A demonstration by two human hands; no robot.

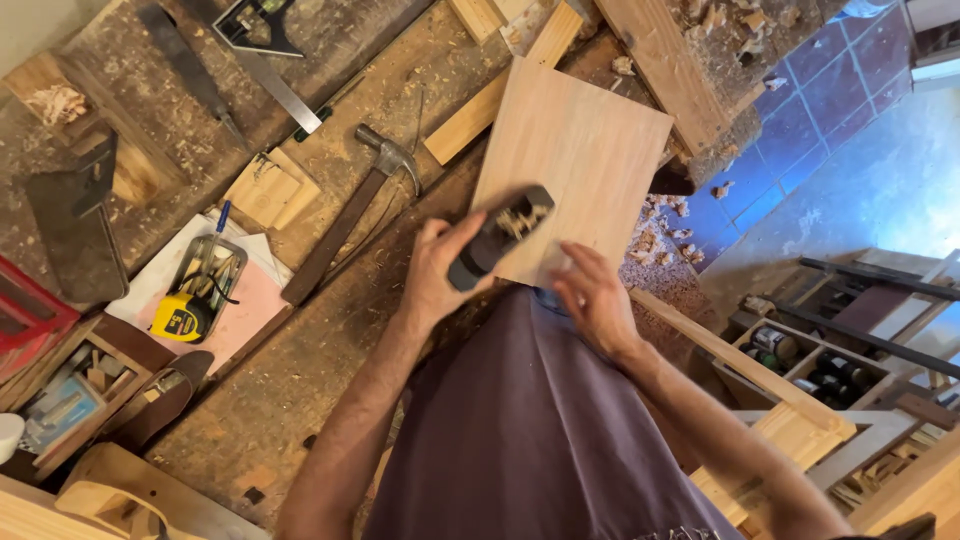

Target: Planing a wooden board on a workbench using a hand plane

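Pale wooden board [580, 170] lies on the shaving-strewn workbench [300, 390], its near edge by the person's body. On that edge sits a dark block plane [498, 237], the left hand [437, 275] curled closed around its rear. The right hand [597, 298] rests open, fingers spread on the board's near corner. A claw hammer [345, 222] lies left of the board.

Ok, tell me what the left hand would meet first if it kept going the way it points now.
The left hand grips a small block plane pointing up-right along the wooden board. Going on, it would likely cross the board's face, then meet the wood offcuts beyond.
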